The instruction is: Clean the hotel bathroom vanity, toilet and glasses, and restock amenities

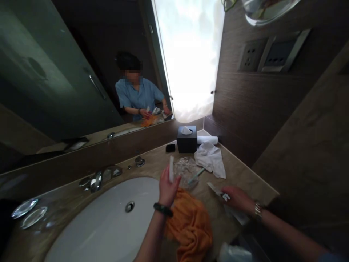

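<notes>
A slim white upright piece [171,169], whose kind I cannot make out, is pinched in my left hand [167,189], beside the sink's right rim. My right hand [237,199] is closed on a crumpled white wrapper [215,190] low over the counter at the right. Between the hands lie a clear crinkled plastic bag [184,166] and a thin pale green stick [196,175], perhaps a toothbrush handle. An orange cloth [192,222] is bunched on the counter just below my left hand.
A white oval sink [106,225] with a chrome faucet [96,181] fills the left. Behind stand a black tissue box [187,140], a small black item [170,148], a rolled white towel [207,140] and a white cloth [211,158]. Two glass dishes [34,217] sit far left.
</notes>
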`<state>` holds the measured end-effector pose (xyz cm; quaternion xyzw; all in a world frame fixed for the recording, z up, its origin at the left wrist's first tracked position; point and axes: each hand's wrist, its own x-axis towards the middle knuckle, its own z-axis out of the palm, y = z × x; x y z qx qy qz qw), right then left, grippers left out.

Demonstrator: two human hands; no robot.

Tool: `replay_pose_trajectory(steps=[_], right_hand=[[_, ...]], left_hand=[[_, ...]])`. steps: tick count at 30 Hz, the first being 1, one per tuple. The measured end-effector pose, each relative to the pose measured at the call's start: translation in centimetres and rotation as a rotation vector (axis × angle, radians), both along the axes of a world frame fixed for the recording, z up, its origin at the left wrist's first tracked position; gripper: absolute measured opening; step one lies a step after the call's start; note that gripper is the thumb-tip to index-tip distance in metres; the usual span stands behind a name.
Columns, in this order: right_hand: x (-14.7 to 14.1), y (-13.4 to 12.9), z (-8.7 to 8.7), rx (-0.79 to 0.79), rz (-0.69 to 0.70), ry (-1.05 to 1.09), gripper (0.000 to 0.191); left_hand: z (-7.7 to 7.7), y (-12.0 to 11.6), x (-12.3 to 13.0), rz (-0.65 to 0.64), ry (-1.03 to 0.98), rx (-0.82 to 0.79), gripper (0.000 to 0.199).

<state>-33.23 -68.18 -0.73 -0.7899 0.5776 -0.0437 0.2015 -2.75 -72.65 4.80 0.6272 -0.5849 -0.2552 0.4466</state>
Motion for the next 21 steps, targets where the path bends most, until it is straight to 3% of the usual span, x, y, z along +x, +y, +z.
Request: replay_pose_trajectory(steps=[3,5,9,12,15,18,21], right_hand=[[-1.7,-0.6,-0.9,-0.123,-0.060,-0.350,0.015],[-2.4,-0.9,-1.7,-0.115,-0.147,-0.616,0.020],[-3.2,-2.4,-1.8,0.131,-0.362,-0.944,0.033],[-1.8,-5.9,0.6,0.024,-0.350,-0.887,0.041],[2.7,-10.9,3.5,-0.184,-0.102,-0.457,0.047],[9.0,-15.2,4.9,-0.209,0.136,-0.075,0.037],[13.8,-17.5,5.2,-0.140,0.251,0.060,0.018]], left_hand=[[-1.4,-5.1,-5.9,-0.076,-0.389,0.139,0.107],[-3.1,-5.9,-8.4,-0.143,-0.530,0.265,0.110],[-5.3,-4.7,-9.3,-0.224,-0.591,0.306,0.035],[-4.1,-3.8,-6.6,-0.204,-0.513,0.308,0.033],[-1.3,-2.3,-1.8,-0.090,-0.392,0.242,0.036],[1.2,1.4,3.1,0.205,0.086,0.127,0.027],[1.9,6.7,6.4,0.451,0.616,0.159,0.049]])
